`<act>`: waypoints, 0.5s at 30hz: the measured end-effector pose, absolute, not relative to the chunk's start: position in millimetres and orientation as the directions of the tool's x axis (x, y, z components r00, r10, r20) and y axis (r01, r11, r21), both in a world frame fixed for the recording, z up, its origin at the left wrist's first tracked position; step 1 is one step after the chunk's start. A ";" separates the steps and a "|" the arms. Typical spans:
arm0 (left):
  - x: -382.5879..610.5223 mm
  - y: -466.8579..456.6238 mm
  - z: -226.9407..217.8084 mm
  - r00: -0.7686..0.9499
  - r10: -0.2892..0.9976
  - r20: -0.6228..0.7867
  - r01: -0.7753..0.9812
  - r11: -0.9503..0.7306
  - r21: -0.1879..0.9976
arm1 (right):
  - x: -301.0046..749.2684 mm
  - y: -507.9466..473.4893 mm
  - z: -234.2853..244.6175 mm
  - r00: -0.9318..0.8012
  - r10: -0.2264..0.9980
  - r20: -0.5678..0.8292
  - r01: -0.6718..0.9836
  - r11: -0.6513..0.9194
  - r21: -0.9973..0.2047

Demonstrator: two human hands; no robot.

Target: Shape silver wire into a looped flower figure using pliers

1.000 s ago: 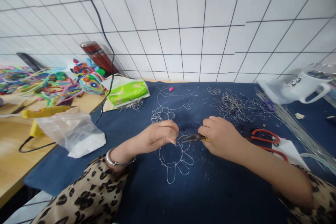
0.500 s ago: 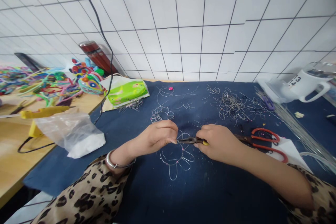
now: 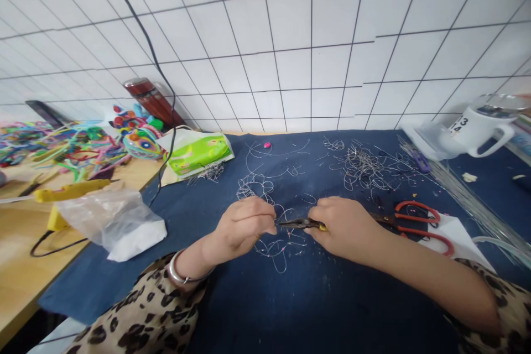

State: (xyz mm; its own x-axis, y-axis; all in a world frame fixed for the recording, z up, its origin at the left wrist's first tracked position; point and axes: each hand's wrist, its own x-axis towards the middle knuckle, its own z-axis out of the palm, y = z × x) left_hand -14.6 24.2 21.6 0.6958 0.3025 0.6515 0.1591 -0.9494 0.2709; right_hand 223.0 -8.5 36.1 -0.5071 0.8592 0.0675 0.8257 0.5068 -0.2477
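My right hand is closed around needle-nose pliers, whose jaws point left. The plier tips meet the fingertips of my left hand, which is pinched on a ring of thin silver wire with looped petals and tiny pink beads. The ring hangs just below and between my hands, tilted; my left fingers hide part of it. Behind my left hand another looped wire piece lies on the dark blue cloth. Whether the plier jaws grip the wire is too small to tell.
Tangled wire and red-handled scissors lie to the right, near straight wires and a white mug. On the left are a green tissue pack, a plastic bag, a yellow glue gun and a red flask.
The wire ring has tilted and turned between my hands, so its loops now look flatter. Both hands keep their holds. The camera view has shifted slightly.
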 end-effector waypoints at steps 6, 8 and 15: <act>-14.3 21.1 15.2 0.659 0.285 0.696 0.182 -0.958 0.220 | 223.9 -8.5 36.2 -0.523 0.849 0.071 0.814 0.522 -0.253; -13.5 20.5 14.5 0.651 0.279 0.706 0.181 -0.960 0.213 | 224.3 -8.6 36.3 -0.524 0.849 0.070 0.814 0.523 -0.251; -10.1 19.1 18.7 0.650 0.264 0.713 0.161 -0.964 0.211 | 223.5 -9.7 37.3 -0.526 0.849 0.058 0.819 0.524 -0.234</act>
State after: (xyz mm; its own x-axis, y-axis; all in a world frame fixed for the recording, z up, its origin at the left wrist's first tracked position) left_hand -10.1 19.1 18.7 0.6496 0.2645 0.7128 0.1611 -0.9641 0.2109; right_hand 223.5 -9.7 37.3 -0.5258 0.8486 0.0583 0.8192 0.5236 -0.2341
